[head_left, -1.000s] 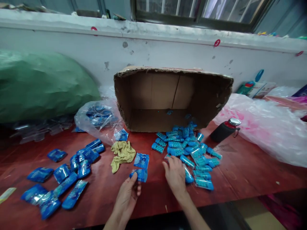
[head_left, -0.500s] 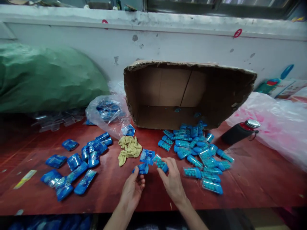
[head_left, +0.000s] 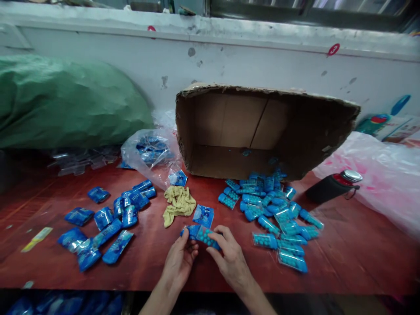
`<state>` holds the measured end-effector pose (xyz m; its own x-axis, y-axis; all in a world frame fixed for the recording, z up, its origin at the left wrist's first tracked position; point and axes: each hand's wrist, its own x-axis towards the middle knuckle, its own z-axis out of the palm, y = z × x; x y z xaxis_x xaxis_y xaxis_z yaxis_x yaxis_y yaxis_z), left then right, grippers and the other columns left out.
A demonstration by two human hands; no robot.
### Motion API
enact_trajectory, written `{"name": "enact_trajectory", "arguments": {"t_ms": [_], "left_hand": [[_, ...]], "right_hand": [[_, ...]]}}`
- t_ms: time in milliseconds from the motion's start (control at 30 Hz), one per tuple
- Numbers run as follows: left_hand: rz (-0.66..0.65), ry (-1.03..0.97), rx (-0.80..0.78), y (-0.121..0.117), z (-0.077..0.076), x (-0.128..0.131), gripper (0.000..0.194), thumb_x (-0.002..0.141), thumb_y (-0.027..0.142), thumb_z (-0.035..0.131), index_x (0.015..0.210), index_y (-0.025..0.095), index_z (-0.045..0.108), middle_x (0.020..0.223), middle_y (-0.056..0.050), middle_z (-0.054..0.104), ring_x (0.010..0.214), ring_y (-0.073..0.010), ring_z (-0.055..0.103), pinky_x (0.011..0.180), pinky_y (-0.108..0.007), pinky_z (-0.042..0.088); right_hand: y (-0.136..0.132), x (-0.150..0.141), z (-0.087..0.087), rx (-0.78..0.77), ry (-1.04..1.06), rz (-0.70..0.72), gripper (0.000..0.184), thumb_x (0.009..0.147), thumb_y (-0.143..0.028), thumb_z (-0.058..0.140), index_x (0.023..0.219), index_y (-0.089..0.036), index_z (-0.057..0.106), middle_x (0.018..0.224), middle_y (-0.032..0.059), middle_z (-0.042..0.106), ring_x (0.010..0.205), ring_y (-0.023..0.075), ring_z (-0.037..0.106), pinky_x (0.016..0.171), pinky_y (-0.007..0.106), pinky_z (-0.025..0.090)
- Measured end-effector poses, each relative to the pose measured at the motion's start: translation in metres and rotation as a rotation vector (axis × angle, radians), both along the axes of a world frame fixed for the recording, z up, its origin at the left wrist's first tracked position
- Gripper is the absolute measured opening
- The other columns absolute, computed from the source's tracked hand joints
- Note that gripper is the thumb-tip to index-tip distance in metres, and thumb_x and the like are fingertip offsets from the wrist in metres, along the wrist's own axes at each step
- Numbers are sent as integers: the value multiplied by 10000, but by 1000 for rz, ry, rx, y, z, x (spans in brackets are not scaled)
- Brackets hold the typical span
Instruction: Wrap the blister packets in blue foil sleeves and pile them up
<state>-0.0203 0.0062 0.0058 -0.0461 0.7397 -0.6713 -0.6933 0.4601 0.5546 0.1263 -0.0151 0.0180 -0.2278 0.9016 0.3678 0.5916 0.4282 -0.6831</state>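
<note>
My left hand (head_left: 180, 258) pinches a blue printed sleeve (head_left: 191, 232) between thumb and fingers. In my right hand (head_left: 229, 258) is a clear bottle of blue beads (head_left: 207, 237), its far end against the sleeve's opening; whether it has entered, I cannot tell. Another flat blue sleeve (head_left: 203, 215) lies just beyond my hands, beside a crumpled yellow cloth (head_left: 179, 204). To the right is a pile of similar bead bottles (head_left: 264, 239). Several filled-looking blue packets (head_left: 118, 247) are scattered on the left.
An open cardboard box (head_left: 223, 164) lies on its side behind the bottles. A clear plastic bag (head_left: 131, 151) of blue sleeves stands left of it, near a big green sack (head_left: 72, 100). A dark flask (head_left: 328, 188) and pink-white plastic (head_left: 377, 175) are at right on the red table (head_left: 344, 262).
My right hand has taken a bead bottle from the pile and brought it left to the sleeve. My left hand still holds the sleeve. The view has shifted.
</note>
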Motion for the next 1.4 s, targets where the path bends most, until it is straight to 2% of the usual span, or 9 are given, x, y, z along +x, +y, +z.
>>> {"name": "enact_trajectory", "arguments": {"t_ms": [233, 500, 600, 733, 833, 900, 1000, 1133, 1400], "left_hand": [[-4, 16, 13, 0, 1, -2, 96, 732, 215, 594, 719, 138, 538, 498, 3, 589, 420, -82, 543, 397, -167, 435], [-19, 140, 236, 1, 1, -4, 298, 574, 320, 721, 747, 144, 554, 588, 7, 644, 497, -116, 592, 429, -197, 465], [-45, 131, 226, 1, 1, -2, 310, 577, 333, 716, 772, 153, 556, 602, 5, 652, 527, -130, 609, 444, -204, 470], [-93, 6, 169, 0, 3, 3, 268, 630, 326, 681, 794, 156, 556, 665, -19, 676, 593, -148, 628, 527, -250, 503], [-117, -30, 107, 1, 7, 4, 206, 666, 251, 660, 819, 148, 568, 693, -27, 682, 616, -148, 632, 545, -251, 504], [-131, -22, 79, 1, 8, 3, 164, 683, 202, 642, 820, 138, 577, 704, -33, 683, 613, -144, 631, 534, -243, 500], [-147, -13, 63, 1, 8, 0, 133, 707, 180, 615, 828, 133, 587, 725, -42, 685, 619, -143, 630, 574, -271, 513], [-156, -28, 75, 1, 10, 1, 147, 712, 192, 610, 850, 144, 593, 745, -41, 686, 670, -157, 639, 636, -297, 517], [-294, 3, 136, 8, 25, 0, 149, 695, 254, 631, 785, 135, 618, 716, -47, 688, 654, -151, 637, 645, -281, 507]], "right_hand": [[0, 5, -4, 13, -28, 50, 301, 789, -110, 513, 1063, -235, 515, 1066, 76, 485, 972, 209, 496, 845, 339, 439], [4, -2, 13, -249, 287, 15, 259, 730, -102, 590, 956, -225, 558, 949, 25, 522, 874, 162, 536, 781, 258, 448], [5, -6, 6, -233, 341, -22, 248, 731, -106, 587, 947, -226, 561, 949, 25, 526, 897, 166, 537, 797, 264, 449], [2, -14, -10, -96, 241, -23, 294, 770, -91, 518, 1030, -224, 549, 1023, 63, 510, 950, 182, 528, 825, 286, 452], [-1, -18, -13, -42, 199, 8, 329, 789, -87, 480, 1084, -221, 543, 1071, 85, 512, 1012, 200, 505, 865, 316, 438], [-1, -17, -9, -77, 261, 39, 325, 799, -111, 485, 1098, -223, 543, 1095, 83, 518, 1036, 200, 498, 893, 322, 423], [1, -13, -1, -230, 459, 76, 275, 817, -148, 475, 1063, -228, 568, 1091, 63, 548, 1030, 187, 515, 903, 310, 419], [5, -11, 0, -382, 672, 31, 252, 784, -143, 506, 1013, -214, 584, 1006, 41, 595, 949, 176, 557, 834, 283, 455], [4, -16, 3, -284, 578, -26, 279, 738, -115, 546, 994, -221, 569, 908, 18, 586, 843, 155, 557, 761, 263, 457]]}}
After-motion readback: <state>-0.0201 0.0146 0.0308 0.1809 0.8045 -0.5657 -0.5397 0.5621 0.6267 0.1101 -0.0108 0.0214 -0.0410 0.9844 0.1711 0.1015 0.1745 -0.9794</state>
